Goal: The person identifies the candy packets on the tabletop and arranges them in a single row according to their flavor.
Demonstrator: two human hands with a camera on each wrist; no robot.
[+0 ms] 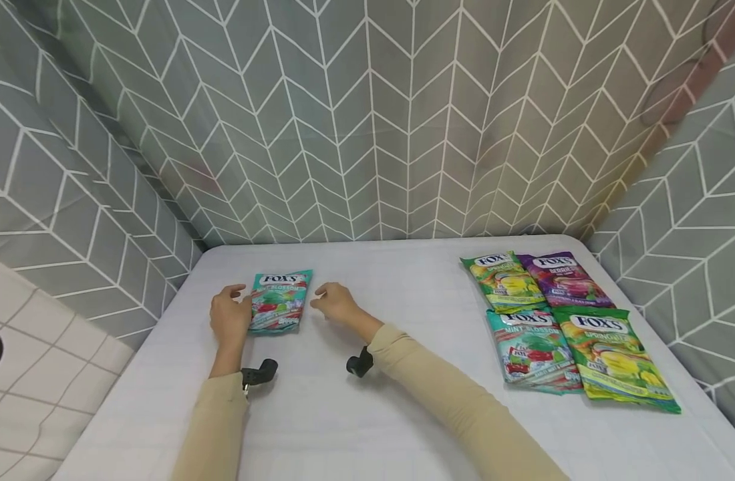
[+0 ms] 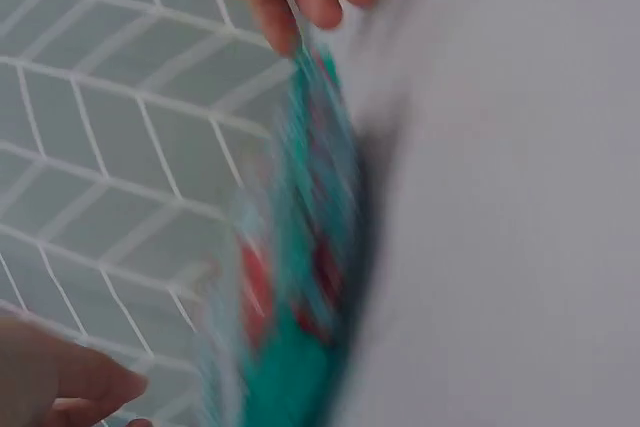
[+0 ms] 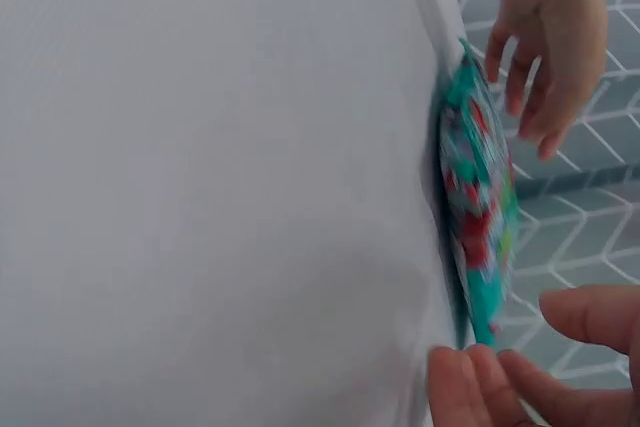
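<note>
A teal FOX'S Mint Blossom candy bag (image 1: 279, 304) lies flat on the white table at the left, printed side up. My left hand (image 1: 230, 319) is at the bag's left edge, fingers relaxed and slightly bent. On the opposite side, my right hand (image 1: 341, 306) hovers a little off the right edge, its fingers loosely bent. Neither hand grips the bag. The right wrist view shows the right fingertips (image 3: 487, 372) close to the near end of the bag (image 3: 478, 197), with the left hand (image 3: 555, 42) beyond it. The left wrist view is blurred.
At the right of the table (image 1: 397, 401) lie a green-yellow Springtea bag (image 1: 506, 284), a purple Berries bag (image 1: 564, 279), another Mint Blossom bag (image 1: 536, 351) and a front Springtea bag (image 1: 617, 354), edges overlapping. A patterned curtain (image 1: 373, 133) stands behind the table.
</note>
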